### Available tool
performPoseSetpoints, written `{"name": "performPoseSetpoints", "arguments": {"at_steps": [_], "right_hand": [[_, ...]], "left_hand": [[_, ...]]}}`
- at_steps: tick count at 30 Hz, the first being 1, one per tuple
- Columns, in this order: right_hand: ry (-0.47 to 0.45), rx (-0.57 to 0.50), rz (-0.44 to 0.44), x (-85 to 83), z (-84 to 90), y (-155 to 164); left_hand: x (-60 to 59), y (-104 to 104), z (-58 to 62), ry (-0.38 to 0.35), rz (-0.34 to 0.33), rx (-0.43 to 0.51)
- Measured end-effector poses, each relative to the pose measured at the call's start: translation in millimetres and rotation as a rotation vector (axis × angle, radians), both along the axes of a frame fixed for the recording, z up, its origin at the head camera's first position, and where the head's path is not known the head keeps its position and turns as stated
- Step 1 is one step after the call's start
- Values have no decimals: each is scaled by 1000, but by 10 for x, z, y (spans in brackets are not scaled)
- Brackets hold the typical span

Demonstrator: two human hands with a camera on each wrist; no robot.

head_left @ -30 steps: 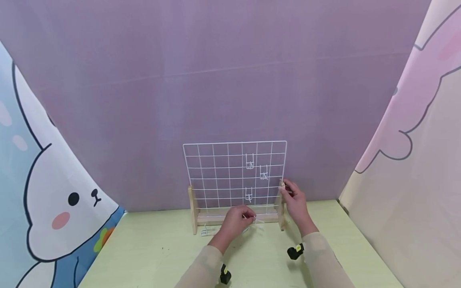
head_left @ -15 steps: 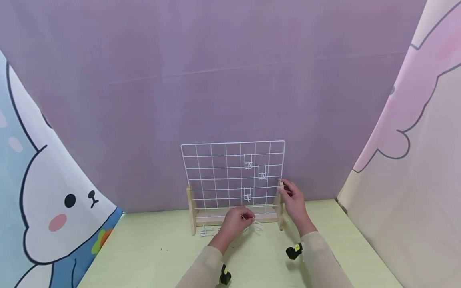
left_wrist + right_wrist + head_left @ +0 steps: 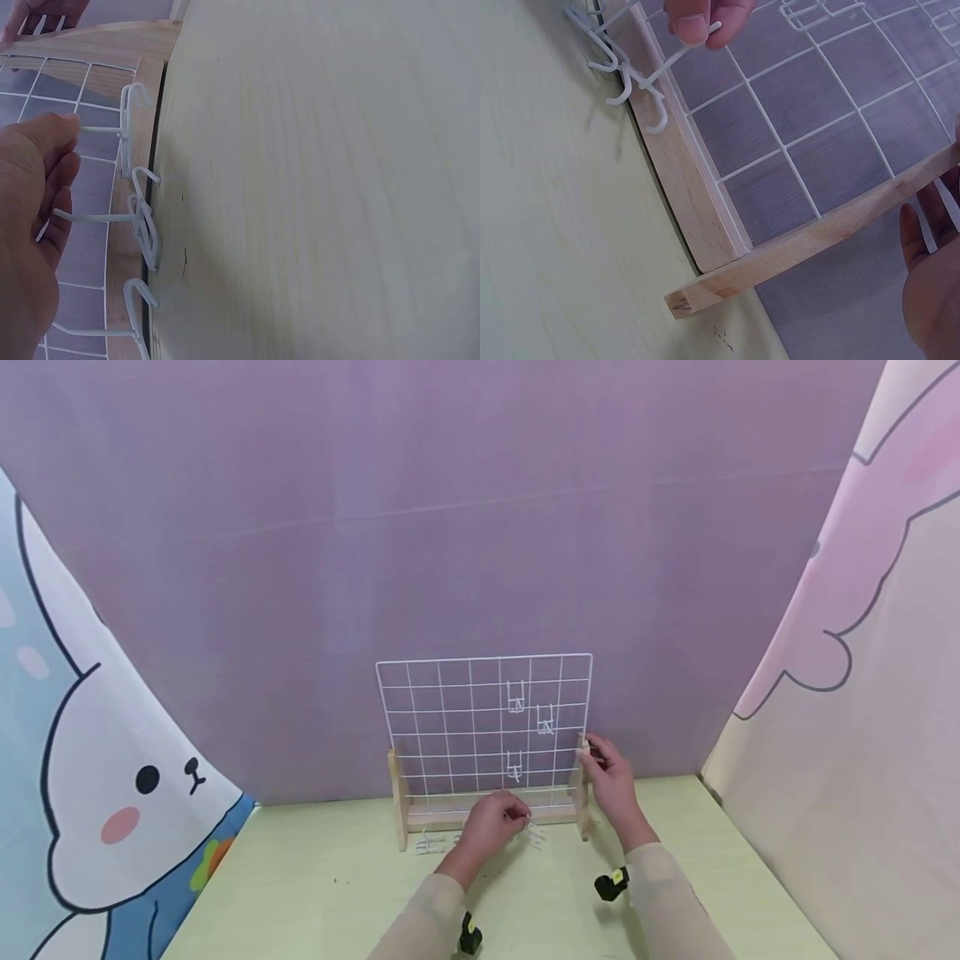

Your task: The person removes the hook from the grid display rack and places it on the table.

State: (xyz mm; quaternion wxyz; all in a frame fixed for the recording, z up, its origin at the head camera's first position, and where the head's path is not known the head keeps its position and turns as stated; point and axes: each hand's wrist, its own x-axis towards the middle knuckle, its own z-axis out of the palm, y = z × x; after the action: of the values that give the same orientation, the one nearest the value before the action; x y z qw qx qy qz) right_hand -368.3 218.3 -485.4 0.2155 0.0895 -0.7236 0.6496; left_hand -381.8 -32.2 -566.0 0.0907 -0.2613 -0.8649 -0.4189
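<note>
While hung: three hooks (image 3: 514,696) on grid (image 3: 450,727)

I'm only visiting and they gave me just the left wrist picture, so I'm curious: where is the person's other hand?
Observer: The right hand holds the top of the right wooden post of the stand.
Operator: Does that stand carry the wire grid?
Observer: Yes, the white wire grid stands upright in it, in front of a purple backdrop.
Operator: The left hand pinches a white wire hook. Are any up on the grid?
Observer: Three hung hooks sit on the grid's right half.
</note>
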Motion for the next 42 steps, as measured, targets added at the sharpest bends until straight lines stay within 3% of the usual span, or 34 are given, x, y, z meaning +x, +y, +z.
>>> {"name": "performPoseSetpoints", "arguments": {"at_steps": [21, 31, 42], "right_hand": [[-34, 1, 5, -31, -37, 14], [-4, 8, 0, -16, -33, 4], [-5, 4, -30, -299, -345, 91]], "left_hand": [[36, 33, -13, -10, 16, -63], [25, 30, -50, -19, 21, -63], [11, 38, -61, -30, 32, -61]]}}
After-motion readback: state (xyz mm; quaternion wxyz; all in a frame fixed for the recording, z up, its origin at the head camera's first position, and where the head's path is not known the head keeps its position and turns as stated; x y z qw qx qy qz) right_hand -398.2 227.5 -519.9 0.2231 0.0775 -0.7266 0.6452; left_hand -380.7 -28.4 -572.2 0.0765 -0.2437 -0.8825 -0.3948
